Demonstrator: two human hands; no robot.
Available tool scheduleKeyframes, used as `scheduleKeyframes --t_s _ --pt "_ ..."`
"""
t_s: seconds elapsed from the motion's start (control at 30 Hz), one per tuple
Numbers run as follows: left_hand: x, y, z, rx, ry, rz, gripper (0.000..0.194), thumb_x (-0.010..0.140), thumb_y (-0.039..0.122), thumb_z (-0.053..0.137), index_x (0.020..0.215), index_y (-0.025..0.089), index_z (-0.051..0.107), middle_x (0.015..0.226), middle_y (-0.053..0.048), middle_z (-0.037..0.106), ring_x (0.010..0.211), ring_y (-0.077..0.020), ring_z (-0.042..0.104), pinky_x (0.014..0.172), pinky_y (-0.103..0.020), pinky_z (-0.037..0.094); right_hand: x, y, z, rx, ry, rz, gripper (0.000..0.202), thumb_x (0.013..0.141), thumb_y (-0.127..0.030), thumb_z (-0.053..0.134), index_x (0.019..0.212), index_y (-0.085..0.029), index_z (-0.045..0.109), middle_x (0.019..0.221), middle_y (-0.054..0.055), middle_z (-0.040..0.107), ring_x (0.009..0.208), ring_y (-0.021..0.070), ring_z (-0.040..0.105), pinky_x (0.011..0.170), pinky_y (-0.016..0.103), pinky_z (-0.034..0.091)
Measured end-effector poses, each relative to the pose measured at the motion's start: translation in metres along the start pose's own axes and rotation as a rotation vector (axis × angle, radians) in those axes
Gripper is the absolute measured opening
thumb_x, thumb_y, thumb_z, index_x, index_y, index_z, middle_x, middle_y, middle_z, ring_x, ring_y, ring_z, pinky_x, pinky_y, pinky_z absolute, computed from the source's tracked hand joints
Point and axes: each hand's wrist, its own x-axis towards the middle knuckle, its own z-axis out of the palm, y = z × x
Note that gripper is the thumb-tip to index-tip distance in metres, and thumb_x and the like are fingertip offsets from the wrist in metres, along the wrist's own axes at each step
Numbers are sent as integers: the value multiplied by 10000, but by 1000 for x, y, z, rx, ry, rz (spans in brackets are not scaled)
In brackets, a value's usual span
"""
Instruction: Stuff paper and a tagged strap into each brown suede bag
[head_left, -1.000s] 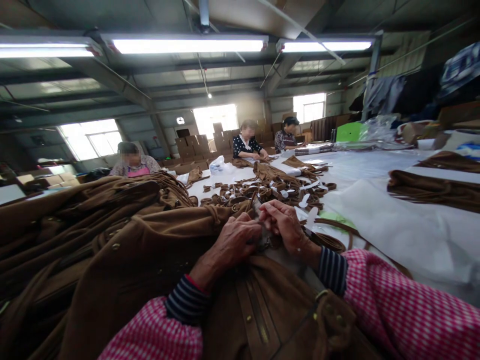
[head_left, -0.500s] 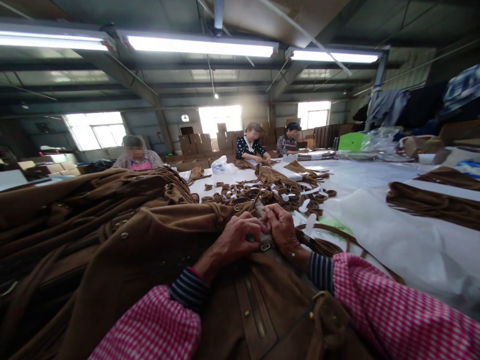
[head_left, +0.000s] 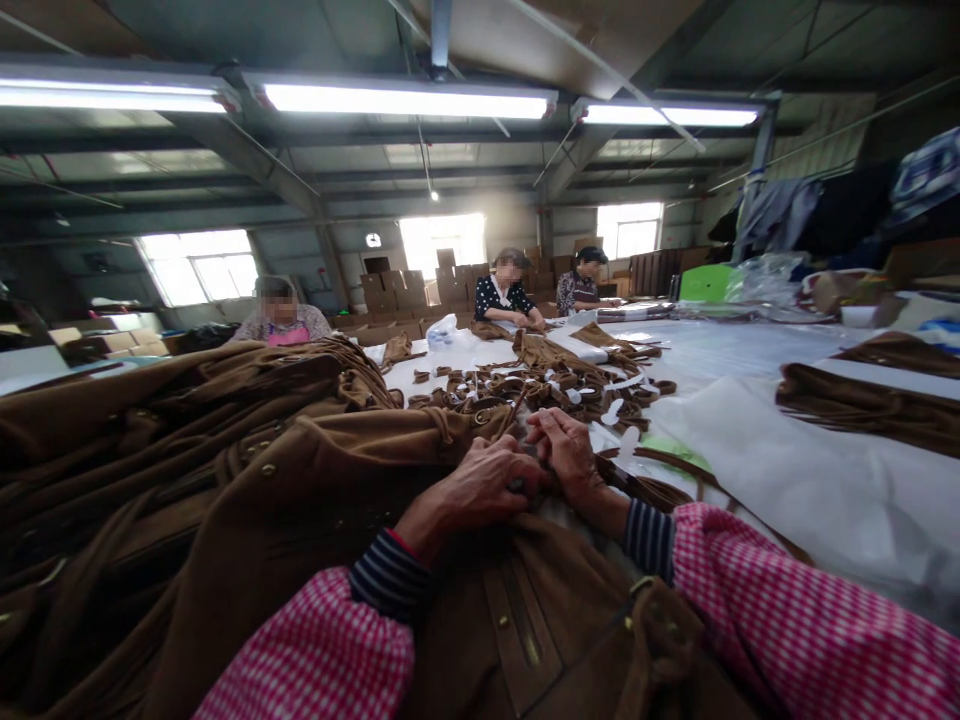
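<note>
A brown bag (head_left: 517, 610) with a zipped pocket lies in front of me, under my forearms. At its upper edge my left hand (head_left: 487, 483) is closed, its fingers bent inward; what they grip is hidden. Close against it on the right, my right hand (head_left: 568, 455) pinches with thumb and forefinger, and I cannot make out what is between them. Just beyond the hands lie a metal ring on a brown strap (head_left: 491, 412) and many coiled brown straps (head_left: 510, 385) with white tags.
Brown bags are piled (head_left: 172, 430) at the left. White sheeting (head_left: 795, 450) covers the table at the right, with folded brown pieces (head_left: 862, 405) on it. Three people sit or stand across the table. A green panel (head_left: 705, 284) stands at the back right.
My left hand has shifted slightly right and turned over more, closer to the right hand. The small metal clasp seen between the hands is now hidden. The view has moved slightly.
</note>
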Motion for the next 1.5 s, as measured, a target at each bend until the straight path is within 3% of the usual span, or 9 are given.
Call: scheduleKeyframes --t_s 0.23,0.37,0.5,0.77,0.9,1.03,1.17,1.3,1.5 --pt "0 -1 4 34 -19 -12 320 829 153 607 1090 302 717 1005 11 665 1101 -225 525 914 -386 288 -2 -39 -33 18 -98 158 341 687 -479 771 805 -175 672 733 23 665 563 119 533 450 217 359" --pt "1 -1 6 31 7 -9 282 843 160 619 1067 294 725 954 16 658 1086 -222 512 901 -375 290 -22 -61 -71 -327 -312 99 223 749 -384 764 797 -175 702 665 -23 615 548 100 471 496 231 353" --pt "1 -2 6 9 8 -8 261 824 136 640 1022 279 731 972 21 649 1072 -216 514 900 -371 286 -50 -58 -94 -603 -473 59 156 772 -333 754 833 -189 755 755 7 699 711 169 602 649 274 452" --pt "-2 -2 7 -45 39 5 135 829 159 654 920 235 718 996 4 664 1056 -227 525 903 -372 298 -59 -42 -78 -578 -357 -64 156 808 -350 719 775 -214 788 798 34 740 786 226 649 742 325 481" --pt "-4 -9 3 -341 138 37 40 866 210 640 844 181 658 1037 -6 713 1029 -204 571 899 -333 368 -50 -44 -64 -456 -283 -137 213 827 -410 745 787 -202 770 752 21 702 725 187 618 684 296 472" --pt "-5 -21 0 -708 306 5 200 903 352 625 876 155 605 896 -20 666 828 -152 574 730 -264 410 -36 -45 -38 -234 -289 -12 313 819 -491 758 835 -180 729 623 -3 651 496 112 500 448 233 356" --pt "-2 -22 4 -830 431 13 182 906 334 610 875 164 555 748 21 599 714 -118 531 692 -245 394 -26 -43 -20 -150 -301 39 389 742 -532 817 793 -159 718 646 22 691 456 94 513 391 200 341" --pt "1 -19 9 -833 481 4 177 825 303 699 810 137 641 715 10 622 682 -121 556 667 -243 413 -26 -36 -21 -157 -280 75 428 715 -541 835 851 -141 774 657 41 708 435 88 513 373 195 348" --pt "2 -23 12 -835 485 0 173 788 258 736 886 122 779 851 -52 753 836 -183 664 810 -285 479 -30 -30 -28 -86 -328 102 445 768 -558 791 975 -164 794 811 78 749 518 115 584 398 199 393"
